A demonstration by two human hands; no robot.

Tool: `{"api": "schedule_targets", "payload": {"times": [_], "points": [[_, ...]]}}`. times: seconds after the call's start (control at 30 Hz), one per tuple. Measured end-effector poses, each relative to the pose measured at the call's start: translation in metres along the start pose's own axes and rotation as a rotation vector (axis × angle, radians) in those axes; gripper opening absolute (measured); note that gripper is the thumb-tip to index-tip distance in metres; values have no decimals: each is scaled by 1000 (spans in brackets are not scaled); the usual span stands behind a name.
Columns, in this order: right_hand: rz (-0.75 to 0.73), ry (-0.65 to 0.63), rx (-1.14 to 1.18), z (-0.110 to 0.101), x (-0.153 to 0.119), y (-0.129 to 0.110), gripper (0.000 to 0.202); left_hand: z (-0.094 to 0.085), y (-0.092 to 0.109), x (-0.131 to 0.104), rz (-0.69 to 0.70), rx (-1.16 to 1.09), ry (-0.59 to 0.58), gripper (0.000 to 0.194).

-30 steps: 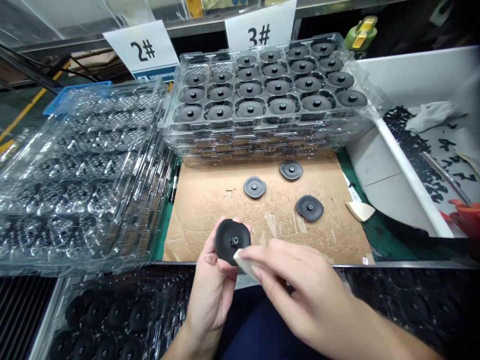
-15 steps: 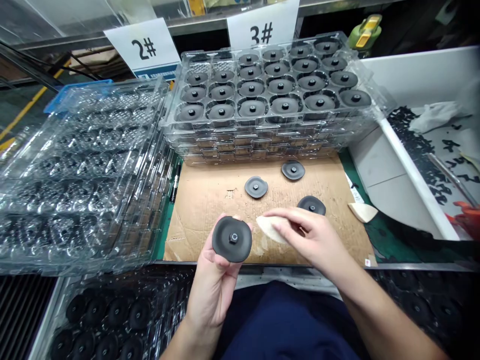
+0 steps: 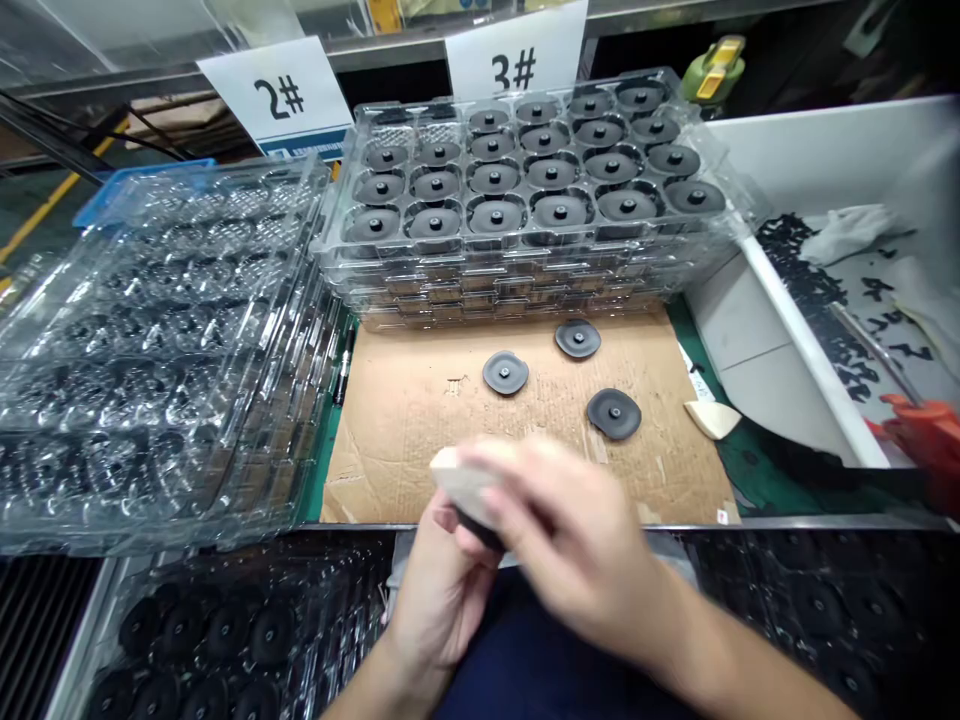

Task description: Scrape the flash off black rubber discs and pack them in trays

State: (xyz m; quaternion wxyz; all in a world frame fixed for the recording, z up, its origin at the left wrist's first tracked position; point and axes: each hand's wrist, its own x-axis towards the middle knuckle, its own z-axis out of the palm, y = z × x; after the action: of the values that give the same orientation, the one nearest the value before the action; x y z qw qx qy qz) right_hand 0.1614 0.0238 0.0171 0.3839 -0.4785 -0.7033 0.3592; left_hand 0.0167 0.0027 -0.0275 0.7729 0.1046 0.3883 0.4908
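Note:
My left hand (image 3: pixel 442 580) is closed on a black disc (image 3: pixel 478 530) with a small hub, now tilted and mostly covered. My right hand (image 3: pixel 570 530), blurred by motion, pinches a pale wedge-shaped pad (image 3: pixel 466 482) that lies against or just above the disc; contact cannot be made out exactly. On the cardboard (image 3: pixel 397 420) beyond my hands lie three similar parts: a left disc (image 3: pixel 505 373), a far disc (image 3: pixel 577 339) and a right disc (image 3: pixel 613 414).
Behind the cardboard stands a stack of clear trays (image 3: pixel 525 270) holding several black discs. More clear trays (image 3: pixel 150 370) are piled left. A white bin (image 3: pixel 787 350) with black scraps is at right, near another pale wedge (image 3: pixel 712 419). A black pen (image 3: pixel 344 367) lies left.
My right hand has moved left with the pale pad, onto or over the disc in my left hand. The disc has tilted, and the right disc on the cardboard is uncovered.

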Motion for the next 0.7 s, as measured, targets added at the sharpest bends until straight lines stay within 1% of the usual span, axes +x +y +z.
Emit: {"api": "schedule_targets", "payload": {"times": [0.07,0.1,0.13,0.17,0.27,0.3,0.33,0.37,0.43,0.5,0.57,0.63,0.7], "points": [[-27,-188,-16,0,5,-13,28,-1,-1,-1,-62,-1,30,37],[-15,-273,-34,1,7,-16,26,-1,0,-2,-62,0,51,37],[2,-311,-52,3,8,-17,24,-2,0,-2,-48,4,63,39],[7,-293,-71,6,10,-16,24,-2,0,-2,-38,9,67,43],[-41,-84,-104,16,12,-14,28,-1,1,-2,-68,8,34,46],[-54,-68,-84,17,12,-14,30,-1,2,-2,-86,2,22,46],[-58,-106,-49,16,11,-14,29,-2,3,-2,-99,-5,17,47],[-49,-183,-10,12,9,-15,27,-3,4,-2,-103,-10,16,49],[19,-321,24,-2,4,-15,23,-5,6,-2,-108,-1,15,52],[94,-368,-31,-17,-2,-15,20,-6,6,-1,-114,15,3,52],[133,-331,-132,-28,-5,-17,18,-3,5,0,-98,18,-31,51],[132,-239,-246,-30,-6,-18,17,3,5,1,-64,10,-59,53],[67,-121,-378,-26,-1,-16,23,10,6,1,-27,7,-11,53]]}}
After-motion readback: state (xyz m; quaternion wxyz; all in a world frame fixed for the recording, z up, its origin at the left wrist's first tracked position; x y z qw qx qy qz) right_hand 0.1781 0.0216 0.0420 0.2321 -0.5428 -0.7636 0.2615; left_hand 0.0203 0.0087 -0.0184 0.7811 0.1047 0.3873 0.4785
